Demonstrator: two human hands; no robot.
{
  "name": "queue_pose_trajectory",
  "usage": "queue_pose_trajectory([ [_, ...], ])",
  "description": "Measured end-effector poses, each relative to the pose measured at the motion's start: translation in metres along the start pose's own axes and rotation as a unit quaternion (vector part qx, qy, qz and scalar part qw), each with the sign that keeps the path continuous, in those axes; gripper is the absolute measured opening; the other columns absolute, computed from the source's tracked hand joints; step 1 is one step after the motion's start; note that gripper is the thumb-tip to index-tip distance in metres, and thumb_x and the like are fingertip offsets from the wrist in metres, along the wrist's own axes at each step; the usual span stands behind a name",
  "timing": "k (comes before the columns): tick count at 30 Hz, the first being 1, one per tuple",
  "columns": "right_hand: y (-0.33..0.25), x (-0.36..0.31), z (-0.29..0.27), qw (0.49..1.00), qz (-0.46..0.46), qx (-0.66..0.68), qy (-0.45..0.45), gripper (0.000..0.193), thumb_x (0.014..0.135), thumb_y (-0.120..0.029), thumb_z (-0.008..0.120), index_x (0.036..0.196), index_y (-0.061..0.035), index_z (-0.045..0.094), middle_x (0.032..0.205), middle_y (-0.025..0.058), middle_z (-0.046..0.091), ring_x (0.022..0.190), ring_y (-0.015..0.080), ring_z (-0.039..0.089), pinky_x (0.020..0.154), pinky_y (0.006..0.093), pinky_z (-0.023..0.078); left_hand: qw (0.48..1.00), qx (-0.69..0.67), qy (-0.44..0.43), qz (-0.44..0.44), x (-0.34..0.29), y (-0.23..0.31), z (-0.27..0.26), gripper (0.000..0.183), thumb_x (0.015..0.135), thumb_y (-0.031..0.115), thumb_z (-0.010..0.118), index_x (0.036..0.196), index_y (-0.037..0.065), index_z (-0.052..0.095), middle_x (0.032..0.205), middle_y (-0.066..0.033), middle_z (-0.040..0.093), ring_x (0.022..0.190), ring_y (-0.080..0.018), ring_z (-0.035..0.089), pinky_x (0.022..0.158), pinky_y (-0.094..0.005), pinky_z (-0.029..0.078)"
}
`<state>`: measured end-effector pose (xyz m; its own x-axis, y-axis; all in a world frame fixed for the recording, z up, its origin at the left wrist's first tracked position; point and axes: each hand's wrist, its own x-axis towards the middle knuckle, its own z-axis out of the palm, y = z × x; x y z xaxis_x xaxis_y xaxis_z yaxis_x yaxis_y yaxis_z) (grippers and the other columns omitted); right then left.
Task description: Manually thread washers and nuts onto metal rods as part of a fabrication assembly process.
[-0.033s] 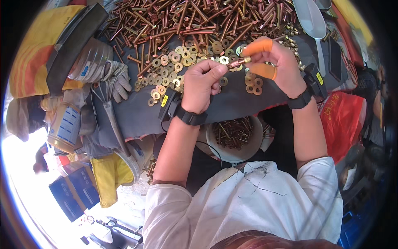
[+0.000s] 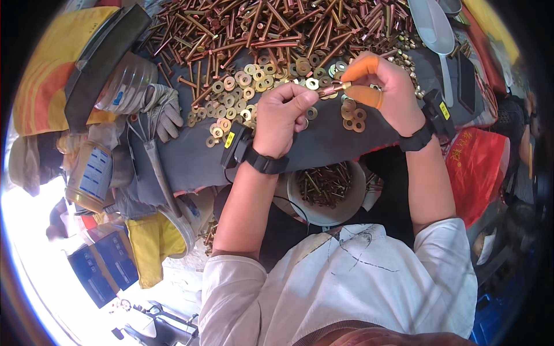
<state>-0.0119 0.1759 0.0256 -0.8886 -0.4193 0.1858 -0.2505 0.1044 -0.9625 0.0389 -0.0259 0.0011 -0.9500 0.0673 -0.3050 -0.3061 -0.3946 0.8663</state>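
Observation:
My left hand (image 2: 283, 112) pinches a copper-coloured bolt (image 2: 330, 90) between thumb and forefinger; it points right, toward my other hand. A small brassy nut (image 2: 346, 85) sits at the bolt's right end. My right hand (image 2: 385, 86), with orange finger covers on its thumb and forefinger, closes those two fingertips on the nut. Flat brass washers (image 2: 231, 104) lie scattered beside and beyond my left hand. A smaller cluster of washers (image 2: 353, 115) rests below the right fingertips. Behind both hands rises a large heap of long bolts (image 2: 271, 29).
Loose nuts (image 2: 407, 60) lie beyond my right hand. A clear scoop (image 2: 433, 29) and a dark phone-like slab (image 2: 466, 83) are at the right. A grey glove (image 2: 167, 115) hangs at the left. Between my forearms below the table edge stands a white bucket (image 2: 358, 196) containing bolts.
The orange-covered thumb and forefinger of my right hand have come together on the nut, from standing apart around it. My left hand stays in place.

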Motion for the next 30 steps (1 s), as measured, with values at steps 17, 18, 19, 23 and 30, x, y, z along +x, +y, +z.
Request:
queue_pose_trajectory([
  [17, 0.003, 0.009, -0.004, 0.993, -0.083, -0.077, -0.039, 0.016, 0.082, -0.008, 0.063, 0.096, -0.0015, 0.063, 0.115, 0.0066, 0.058, 0.099, 0.014, 0.058, 0.084, 0.0267, 0.045, 1.0, 0.003, 0.005, -0.01, 0.002, 0.006, 0.0, 0.016, 0.083, 0.017, 0.069, 0.082, 0.003, 0.06, 0.063, 0.0034, 0.05, 0.047, -0.0032, 0.04, 0.043, -0.016, 0.032],
  [18, 0.005, 0.01, -0.005, 0.993, -0.084, -0.075, -0.04, 0.016, 0.082, -0.008, 0.063, 0.096, -0.0015, 0.063, 0.115, 0.0066, 0.058, 0.099, 0.014, 0.058, 0.084, 0.0267, 0.045, 1.0, 0.005, 0.0, -0.009, 0.002, 0.006, 0.0, 0.016, 0.083, 0.016, 0.069, 0.082, 0.003, 0.06, 0.063, 0.0034, 0.05, 0.047, -0.0033, 0.04, 0.043, -0.0162, 0.032],
  [19, 0.006, 0.009, -0.007, 0.997, -0.024, -0.049, -0.045, 0.015, 0.083, -0.008, 0.062, 0.096, -0.0013, 0.063, 0.113, 0.0064, 0.059, 0.099, 0.0136, 0.058, 0.084, 0.0268, 0.045, 1.0, 0.021, -0.005, 0.001, 0.003, 0.004, -0.001, 0.015, 0.083, 0.016, 0.068, 0.082, 0.003, 0.06, 0.063, 0.0037, 0.05, 0.047, -0.0033, 0.04, 0.043, -0.0162, 0.032],
  [23, 0.0, 0.012, -0.004, 0.996, -0.025, -0.055, -0.064, 0.013, 0.083, -0.008, 0.063, 0.095, -0.0011, 0.063, 0.107, 0.0055, 0.061, 0.097, 0.013, 0.057, 0.084, 0.0263, 0.045, 1.0, 0.0, 0.004, -0.013, 0.003, 0.004, -0.002, 0.015, 0.084, 0.017, 0.068, 0.082, 0.004, 0.061, 0.063, 0.0039, 0.049, 0.047, -0.0032, 0.04, 0.043, -0.0162, 0.032],
  [30, -0.004, 0.011, 0.0, 0.991, -0.095, -0.074, -0.064, 0.02, 0.079, -0.01, 0.067, 0.097, -0.0024, 0.064, 0.114, 0.0094, 0.059, 0.108, 0.0199, 0.055, 0.095, 0.0303, 0.04, 1.0, -0.007, -0.002, -0.013, -0.001, 0.003, -0.006, 0.016, 0.085, 0.018, 0.067, 0.082, 0.004, 0.06, 0.063, 0.0043, 0.048, 0.048, -0.003, 0.039, 0.042, -0.0161, 0.031],
])
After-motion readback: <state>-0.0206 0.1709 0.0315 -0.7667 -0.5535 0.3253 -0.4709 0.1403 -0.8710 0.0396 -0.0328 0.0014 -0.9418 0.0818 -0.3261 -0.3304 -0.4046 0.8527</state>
